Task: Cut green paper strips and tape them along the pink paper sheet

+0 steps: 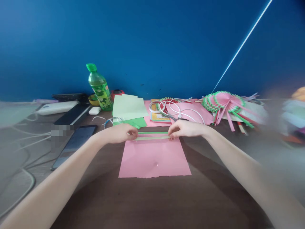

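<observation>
A sheet of pink paper (154, 159) lies flat on the dark table, its near edge slightly ragged. Along its far edge runs a narrow pale strip (152, 138); whether it is paper or tape I cannot tell. Just behind it shows a thin green strip (154, 133). My left hand (124, 132) is closed at the pale strip's left end. At its right end, the thumb and fingers of my right hand (179, 128) are pinched together on it. The fingertips partly hide both ends of the strip.
Behind the hands lie pale green sheets (128, 106), scissors (175, 118), a white cable (181, 111) and a pink-green pleated paper fan (224, 103). To the left are a green bottle (100, 87), a white earbud case (94, 110) and a phone (76, 143). A blue wall (152, 47) rises behind.
</observation>
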The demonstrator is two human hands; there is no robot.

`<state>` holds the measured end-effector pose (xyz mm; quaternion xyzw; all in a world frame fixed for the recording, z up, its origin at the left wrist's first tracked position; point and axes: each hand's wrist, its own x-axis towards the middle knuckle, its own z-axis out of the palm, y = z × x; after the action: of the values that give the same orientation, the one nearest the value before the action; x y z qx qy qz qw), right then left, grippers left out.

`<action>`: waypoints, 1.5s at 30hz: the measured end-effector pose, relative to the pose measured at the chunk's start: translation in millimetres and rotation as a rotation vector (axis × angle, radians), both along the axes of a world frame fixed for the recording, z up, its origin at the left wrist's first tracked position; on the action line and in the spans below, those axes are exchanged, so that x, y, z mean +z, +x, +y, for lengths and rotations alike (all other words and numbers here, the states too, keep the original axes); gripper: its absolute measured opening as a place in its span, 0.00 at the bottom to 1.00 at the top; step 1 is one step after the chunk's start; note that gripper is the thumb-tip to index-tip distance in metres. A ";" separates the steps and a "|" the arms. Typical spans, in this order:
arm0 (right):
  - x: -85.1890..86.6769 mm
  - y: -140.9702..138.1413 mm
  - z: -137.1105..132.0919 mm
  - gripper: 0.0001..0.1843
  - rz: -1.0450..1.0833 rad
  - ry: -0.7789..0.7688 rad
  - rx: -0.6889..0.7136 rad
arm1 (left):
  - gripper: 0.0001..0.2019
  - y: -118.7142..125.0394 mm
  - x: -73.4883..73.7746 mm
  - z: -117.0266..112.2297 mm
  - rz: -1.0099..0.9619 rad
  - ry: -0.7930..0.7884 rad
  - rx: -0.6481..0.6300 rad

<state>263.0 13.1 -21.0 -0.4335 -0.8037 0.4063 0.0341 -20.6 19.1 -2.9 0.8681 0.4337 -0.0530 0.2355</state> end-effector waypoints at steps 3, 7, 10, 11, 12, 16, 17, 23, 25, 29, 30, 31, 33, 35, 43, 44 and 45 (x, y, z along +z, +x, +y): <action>0.2 0.3 1.1 0.12 -0.020 0.074 -0.026 | 0.13 -0.7 -0.1 -0.7 -0.048 0.078 0.040; -0.9 3.1 5.1 0.13 -0.048 0.186 -0.063 | 0.12 -1.6 -1.8 0.6 -0.045 0.060 0.030; -2.3 4.8 6.5 0.13 -0.036 0.112 -0.124 | 0.11 -2.5 -1.4 2.7 -0.081 0.057 0.058; -2.9 5.1 6.6 0.13 -0.018 0.078 -0.143 | 0.11 -2.9 -1.2 3.5 -0.096 0.063 0.078; -3.5 5.2 6.5 0.12 0.008 0.052 -0.156 | 0.10 -3.4 -1.1 4.3 -0.113 0.058 0.099; -5.6 4.7 5.3 0.08 0.156 0.051 -0.186 | 0.05 -6.8 -3.3 8.3 -0.231 -0.102 0.166; -6.1 4.6 5.0 0.07 0.190 0.052 -0.186 | 0.05 -7.9 -4.3 9.3 -0.269 -0.156 0.183; -9.8 8.1 6.2 0.10 0.298 0.063 -0.212 | 0.10 -14.3 -8.3 12.8 -0.462 -0.295 0.286; -11.2 10.1 8.0 0.11 0.329 0.054 -0.234 | 0.11 -15.7 -7.4 12.6 -0.486 -0.300 0.299; -11.5 13.0 10.6 0.11 0.377 -0.036 -0.269 | 0.10 -18.7 -4.7 12.4 -0.421 -0.333 0.260; -10.9 13.5 10.6 0.11 0.388 -0.074 -0.274 | 0.09 -19.7 -4.5 12.7 -0.402 -0.348 0.245; -10.1 14.1 10.3 0.12 0.401 -0.113 -0.276 | 0.09 -20.8 -4.5 13.1 -0.390 -0.354 0.235; -8.4 15.0 9.4 0.13 0.432 -0.173 -0.279 | 0.09 -23.2 -5.5 14.4 -0.375 -0.351 0.241; -6.9 15.3 8.1 0.14 0.447 -0.200 -0.285 | 0.10 -25.3 -7.3 16.1 -0.343 -0.360 0.254; -4.2 9.2 4.3 0.18 0.389 -0.235 -0.298 | 0.09 -25.3 -11.8 19.1 -0.173 -0.308 0.215; -4.5 9.1 4.5 0.17 0.370 -0.238 -0.301 | 0.09 -24.8 -11.7 18.9 -0.166 -0.285 0.206; -5.0 9.3 4.8 0.17 0.352 -0.243 -0.305 | 0.08 -24.2 -11.5 18.6 -0.160 -0.265 0.200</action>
<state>272.3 17.9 -26.0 -0.4734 -0.6559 0.5591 0.1818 -44.8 37.7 -14.5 0.7834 0.4871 -0.0168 0.3856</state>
